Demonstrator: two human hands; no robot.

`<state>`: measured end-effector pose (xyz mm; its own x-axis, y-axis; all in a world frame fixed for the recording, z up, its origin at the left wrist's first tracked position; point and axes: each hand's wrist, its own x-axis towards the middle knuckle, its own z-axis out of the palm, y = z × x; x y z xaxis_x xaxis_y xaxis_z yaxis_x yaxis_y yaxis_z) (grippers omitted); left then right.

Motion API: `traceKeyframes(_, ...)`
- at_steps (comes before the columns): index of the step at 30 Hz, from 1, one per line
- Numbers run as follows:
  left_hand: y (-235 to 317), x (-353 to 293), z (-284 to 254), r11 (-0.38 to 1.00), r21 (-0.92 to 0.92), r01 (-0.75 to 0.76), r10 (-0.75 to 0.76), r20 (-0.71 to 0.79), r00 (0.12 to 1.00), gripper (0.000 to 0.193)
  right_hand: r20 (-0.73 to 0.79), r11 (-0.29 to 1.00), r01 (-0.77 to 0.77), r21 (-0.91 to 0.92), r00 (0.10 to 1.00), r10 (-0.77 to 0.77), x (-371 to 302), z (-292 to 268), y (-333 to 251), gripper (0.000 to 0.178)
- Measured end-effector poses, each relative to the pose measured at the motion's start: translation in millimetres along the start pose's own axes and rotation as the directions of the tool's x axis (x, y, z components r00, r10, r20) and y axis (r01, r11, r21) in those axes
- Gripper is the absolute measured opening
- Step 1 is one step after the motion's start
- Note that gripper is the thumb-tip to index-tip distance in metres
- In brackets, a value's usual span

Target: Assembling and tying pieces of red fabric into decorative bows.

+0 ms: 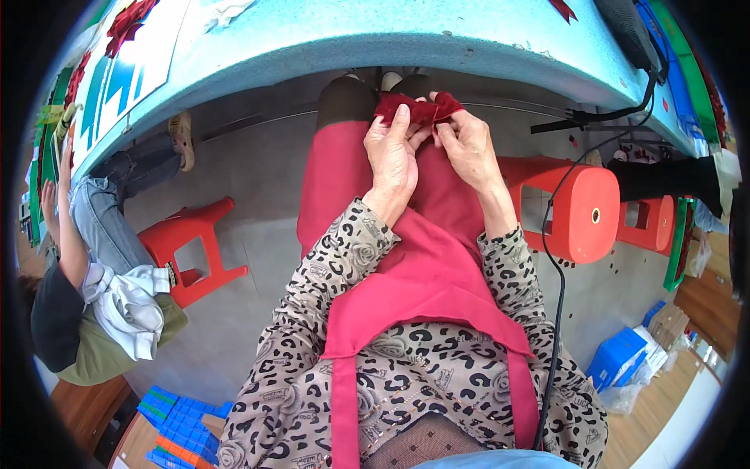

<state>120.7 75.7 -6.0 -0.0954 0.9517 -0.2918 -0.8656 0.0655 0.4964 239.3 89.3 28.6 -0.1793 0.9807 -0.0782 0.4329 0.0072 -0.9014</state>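
A dark red velvet ribbon bow (413,108) is held up between my two hands, above my lap and just short of the table edge. My left hand (391,153) grips its left loop, with the thumb on top and the fingers tucked underneath. Around the knot and right part, the thumb and fingers of my right hand (471,147) are pinched together. My fingertips cover part of the knot. A pink-red apron (422,273) lies over my lap below the bow.
The light blue table (328,56) spans the far side, with another red bow (129,25) at its left. A black cable (555,297) hangs at my right. Red stools (587,215) stand on both sides. A person (109,305) sits at left. Blue boxes (617,357) are at lower right.
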Motion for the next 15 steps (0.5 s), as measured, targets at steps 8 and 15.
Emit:
traceKeyframes(8,31.8,-22.8,-1.6,0.996,-0.078,-0.033,0.042,0.111,0.993,0.033,-0.133,0.993,0.110,0.031,0.985,-0.105,-16.9,26.7,-13.9,0.052)
traceKeyframes(15,51.2,-25.8,-22.3,0.998,0.055,-0.003,0.001,0.047,0.999,0.039,-0.154,0.973,0.186,-0.135,0.966,-0.206,-23.3,36.6,-25.5,0.055)
